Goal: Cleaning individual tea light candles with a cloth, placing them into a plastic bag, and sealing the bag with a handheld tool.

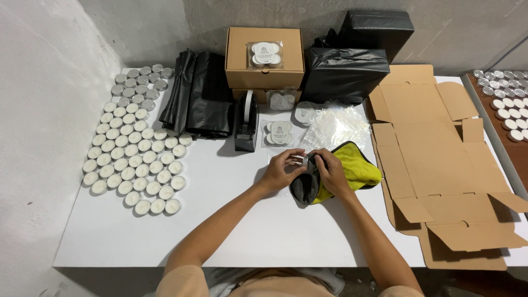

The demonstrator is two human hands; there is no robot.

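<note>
Fingers of the left hand (281, 168) and right hand (330, 171) pinch together on 1 small tealight (306, 159) above the white tabletop (247, 220), the right hand wrapping it in a yellow-and-grey cloth (357, 168). Rows of white tealights (132, 159) lie far left, a tape dispenser (246, 122) stands behind, flattened cardboard (429, 159) lies right.

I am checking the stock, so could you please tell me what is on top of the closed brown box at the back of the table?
On the closed brown box lies one clear packet of white tealight candles. The box is shut, so its contents cannot be seen.
</note>
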